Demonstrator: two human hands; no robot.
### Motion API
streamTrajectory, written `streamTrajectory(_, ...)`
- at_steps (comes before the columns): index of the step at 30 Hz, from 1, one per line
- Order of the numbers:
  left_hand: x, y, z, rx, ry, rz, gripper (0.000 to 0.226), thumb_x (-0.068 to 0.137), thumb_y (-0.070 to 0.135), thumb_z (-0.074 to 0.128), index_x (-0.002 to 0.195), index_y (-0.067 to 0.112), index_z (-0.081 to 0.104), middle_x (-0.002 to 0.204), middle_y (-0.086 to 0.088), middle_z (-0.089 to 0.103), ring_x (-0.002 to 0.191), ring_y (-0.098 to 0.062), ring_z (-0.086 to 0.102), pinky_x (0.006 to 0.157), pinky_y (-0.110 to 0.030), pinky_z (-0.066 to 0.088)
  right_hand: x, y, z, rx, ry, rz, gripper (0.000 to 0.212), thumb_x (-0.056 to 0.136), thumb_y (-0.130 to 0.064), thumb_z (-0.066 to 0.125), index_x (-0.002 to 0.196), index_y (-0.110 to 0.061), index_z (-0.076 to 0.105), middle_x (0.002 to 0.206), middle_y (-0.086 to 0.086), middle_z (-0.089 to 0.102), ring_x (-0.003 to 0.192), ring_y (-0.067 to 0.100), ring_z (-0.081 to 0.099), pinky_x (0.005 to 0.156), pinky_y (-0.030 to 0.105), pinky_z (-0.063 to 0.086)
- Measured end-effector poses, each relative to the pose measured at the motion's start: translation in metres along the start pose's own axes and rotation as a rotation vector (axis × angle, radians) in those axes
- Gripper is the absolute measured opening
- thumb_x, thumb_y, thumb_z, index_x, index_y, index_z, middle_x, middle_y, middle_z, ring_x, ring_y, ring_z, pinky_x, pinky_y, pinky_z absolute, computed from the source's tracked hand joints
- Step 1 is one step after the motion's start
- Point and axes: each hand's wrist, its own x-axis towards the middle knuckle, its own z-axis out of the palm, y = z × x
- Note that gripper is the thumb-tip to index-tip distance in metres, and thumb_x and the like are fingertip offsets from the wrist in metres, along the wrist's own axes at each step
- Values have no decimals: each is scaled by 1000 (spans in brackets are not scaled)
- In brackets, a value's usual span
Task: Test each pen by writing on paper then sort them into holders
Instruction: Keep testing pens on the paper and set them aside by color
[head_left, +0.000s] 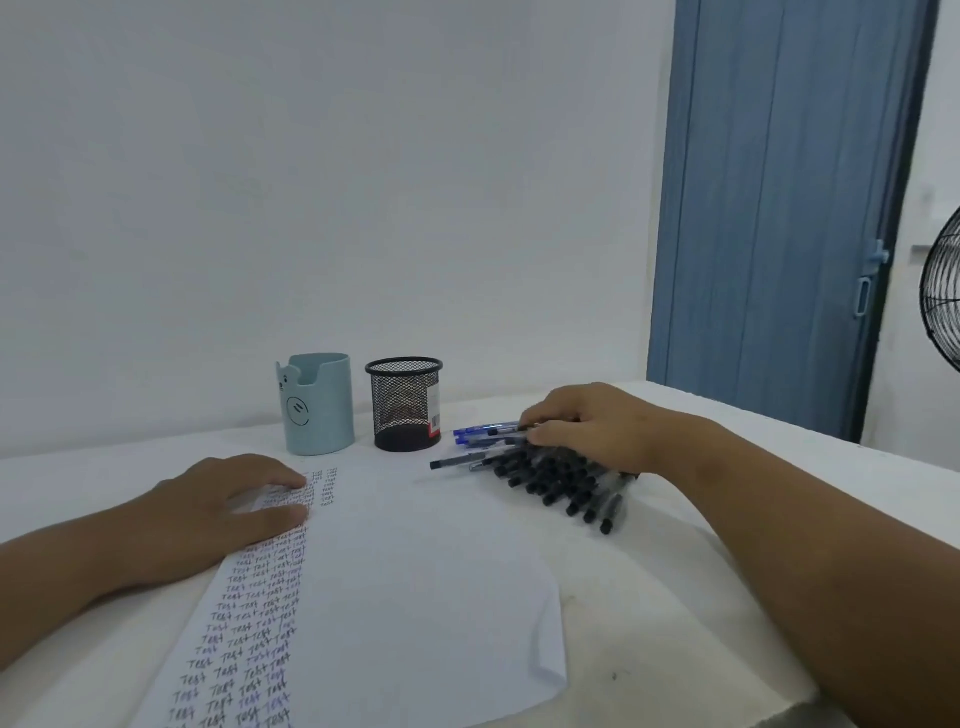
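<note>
A white sheet of paper (415, 582) lies on the table, its left part filled with columns of the word "Test". My left hand (228, 512) rests flat on the sheet's upper left corner with fingers straight. A pile of several pens (561, 483), black-capped and blue, lies right of the paper. My right hand (587, 426) is on top of the pile, fingers curled around a dark pen (506, 430) at the pile's far side. Behind the paper stand a light blue holder (318, 405) and a black mesh holder (405, 402); no pens show above their rims.
The white table (675, 571) ends at a wall behind the holders. A blue folding door (779, 208) stands at the back right. A black fan grille (943, 296) shows at the right edge. The table's front right corner is near the paper's lower right.
</note>
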Motion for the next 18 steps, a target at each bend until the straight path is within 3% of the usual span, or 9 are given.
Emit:
streamTrajectory(2, 0, 0, 0, 1, -8, 0, 75, 55, 103, 45, 121, 68, 49, 131, 39, 48, 133, 5, 38, 118, -40, 30, 1, 2, -1, 48, 27, -1, 32, 77, -57, 48, 101, -51, 69, 115, -27, 64, 113, -3, 52, 113, 36, 36)
streamTrajectory(3, 0, 0, 0, 3, -11, -1, 75, 55, 103, 45, 121, 68, 49, 132, 39, 48, 133, 5, 37, 118, -40, 30, 1, 2, -1, 16, 28, -16, 33, 80, -54, 44, 103, -50, 67, 117, -23, 65, 119, -1, 49, 119, 37, 27)
streamTrajectory(5, 0, 0, -1, 13, -15, 1, 75, 55, 103, 43, 121, 69, 48, 132, 40, 47, 133, 6, 36, 118, -39, 29, 3, 1, 1, -105, -1, -53, 37, 94, -51, 34, 119, -48, 60, 121, -11, 68, 126, 2, 48, 125, 37, 0)
streamTrajectory(7, 0, 1, -1, 18, -15, 10, 75, 54, 104, 42, 121, 69, 47, 130, 43, 47, 133, 7, 35, 118, -39, 28, 5, -2, 5, -199, -27, -53, 44, 105, -51, 25, 139, -43, 50, 128, -8, 67, 132, 2, 45, 124, 39, -10)
streamTrajectory(8, 0, 1, 0, 19, -14, 12, 75, 54, 104, 41, 121, 69, 47, 128, 45, 46, 132, 7, 35, 118, -39, 28, 5, -4, 7, -231, -27, -58, 47, 105, -52, 23, 141, -38, 51, 130, -10, 66, 133, 2, 44, 124, 41, -9)
streamTrajectory(10, -1, 3, -1, 14, -11, 10, 76, 52, 104, 41, 120, 70, 46, 127, 45, 47, 131, 8, 35, 117, -39, 28, 6, -7, 9, -252, -12, -92, 48, 105, -52, 28, 128, -26, 61, 129, -7, 65, 126, 9, 52, 124, 42, 11)
streamTrajectory(12, -1, 4, -1, 14, -8, 8, 78, 50, 105, 40, 120, 70, 45, 128, 42, 48, 131, 7, 36, 117, -38, 29, 4, -9, 9, -144, 25, -70, 47, 102, -55, 39, 136, -27, 57, 134, -6, 61, 122, 12, 56, 114, 36, 35)
streamTrajectory(13, -1, 4, -1, 17, -7, 7, 79, 49, 106, 40, 119, 71, 45, 129, 41, 49, 130, 7, 36, 117, -38, 29, 3, -8, 8, -84, 51, -57, 49, 101, -56, 41, 139, -29, 56, 137, -7, 60, 122, 13, 56, 111, 35, 39)
streamTrajectory(18, 0, -1, 1, 22, -1, 4, 76, 54, 104, 43, 120, 69, 48, 128, 41, 50, 131, 6, 38, 117, -40, 31, 2, 0, -1, 51, 165, -35, 31, 103, -40, 47, 118, -27, 72, 123, -15, 66, 117, 7, 58, 102, 26, 42)
